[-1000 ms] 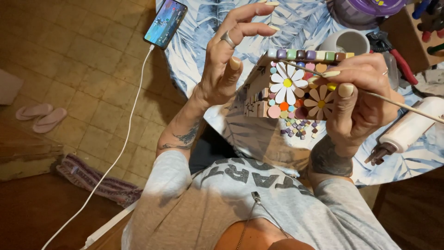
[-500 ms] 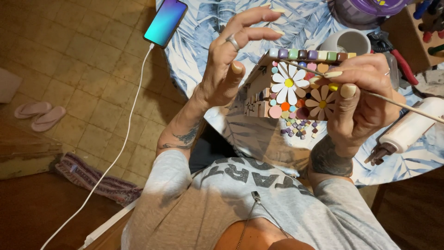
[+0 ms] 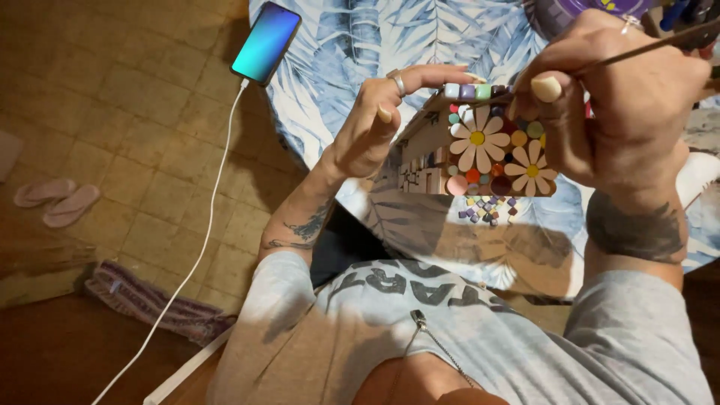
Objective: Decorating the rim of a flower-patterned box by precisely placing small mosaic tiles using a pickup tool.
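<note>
Tablecloth [image 3: 360,45], blue leaf print, over tan tile floor [image 3: 112,150]; our left hand [image 3: 375,127] and right hand [image 3: 615,120] grasping mosaic box [image 3: 480,150], phone [image 3: 265,43] charging.

Open tablecloth [image 3: 352,45] past phone [image 3: 265,42], purple tub [image 3: 577,11] perhaps blocking far edge

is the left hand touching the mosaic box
Touching: the head view shows the left hand with its index fingertip laid along the top edge of the mosaic box.
</note>
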